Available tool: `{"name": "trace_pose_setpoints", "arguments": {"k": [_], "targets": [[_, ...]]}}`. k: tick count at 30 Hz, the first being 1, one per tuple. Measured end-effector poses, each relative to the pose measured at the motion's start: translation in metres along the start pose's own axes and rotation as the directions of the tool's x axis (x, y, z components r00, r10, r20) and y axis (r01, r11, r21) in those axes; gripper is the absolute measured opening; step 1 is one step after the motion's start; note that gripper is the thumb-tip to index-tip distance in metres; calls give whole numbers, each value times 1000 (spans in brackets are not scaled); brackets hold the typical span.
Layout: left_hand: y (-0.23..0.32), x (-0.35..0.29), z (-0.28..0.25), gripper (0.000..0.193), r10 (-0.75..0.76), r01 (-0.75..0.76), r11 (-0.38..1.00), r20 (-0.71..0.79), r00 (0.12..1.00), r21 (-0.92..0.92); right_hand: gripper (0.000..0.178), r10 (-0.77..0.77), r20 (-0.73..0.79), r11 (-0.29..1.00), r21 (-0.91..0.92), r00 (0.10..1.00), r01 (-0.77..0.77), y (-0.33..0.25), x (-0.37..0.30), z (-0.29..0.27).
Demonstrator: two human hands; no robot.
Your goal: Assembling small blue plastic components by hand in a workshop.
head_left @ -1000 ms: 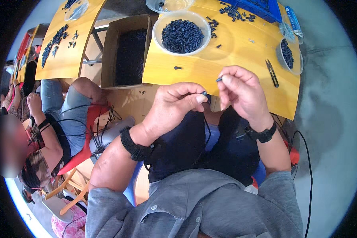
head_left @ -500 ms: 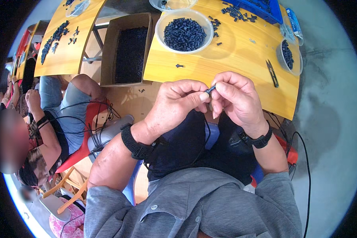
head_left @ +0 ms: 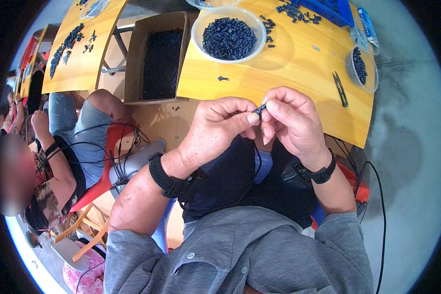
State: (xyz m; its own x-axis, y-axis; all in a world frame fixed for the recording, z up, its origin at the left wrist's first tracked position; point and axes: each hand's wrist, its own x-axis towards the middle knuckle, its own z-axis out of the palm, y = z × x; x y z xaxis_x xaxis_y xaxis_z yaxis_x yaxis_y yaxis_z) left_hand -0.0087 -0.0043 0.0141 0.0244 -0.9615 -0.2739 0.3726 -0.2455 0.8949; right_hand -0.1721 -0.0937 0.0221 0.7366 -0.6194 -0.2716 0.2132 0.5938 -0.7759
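Black, a small plastic part (head_left: 259, 110) sits pinched between both hands' fingertips, left hand (head_left: 220, 127) and right hand (head_left: 291, 120) now pressed closer together than a second ago, suggesting fitting underway; the white bowl (head_left: 229, 34) lies at twelve o'clock on the yellow surface (head_left: 299, 73).

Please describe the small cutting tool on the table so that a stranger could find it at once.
Start at the yellow table and go to its right end, near the small bowl of dark parts. The snips lie flat just left of that bowl, beyond the right hand. They are one slim, pointed tool lying alone, unlike the many tiny black parts.
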Motion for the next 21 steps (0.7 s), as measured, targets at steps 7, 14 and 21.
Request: {"name": "trace_pose_setpoints", "arguments": {"k": [7, 14, 21], "targets": [[2, 0, 1, 12, -4, 4, 1000, -10, 1000, 12, 14, -15, -2, 1000, -8, 1000, 15, 3, 1, -1], [1, 0, 2, 11, -26, 26, 1000, -31, 999, -6, 13, -26, -23, 999, -38, 999, 26, 4, 1, 0], [2, 0, 4, 10, -24, 28, 997, -51, 998, 75, 12, -22, -28, 982, -190, 999, 16, 1, 1, -1]]}}
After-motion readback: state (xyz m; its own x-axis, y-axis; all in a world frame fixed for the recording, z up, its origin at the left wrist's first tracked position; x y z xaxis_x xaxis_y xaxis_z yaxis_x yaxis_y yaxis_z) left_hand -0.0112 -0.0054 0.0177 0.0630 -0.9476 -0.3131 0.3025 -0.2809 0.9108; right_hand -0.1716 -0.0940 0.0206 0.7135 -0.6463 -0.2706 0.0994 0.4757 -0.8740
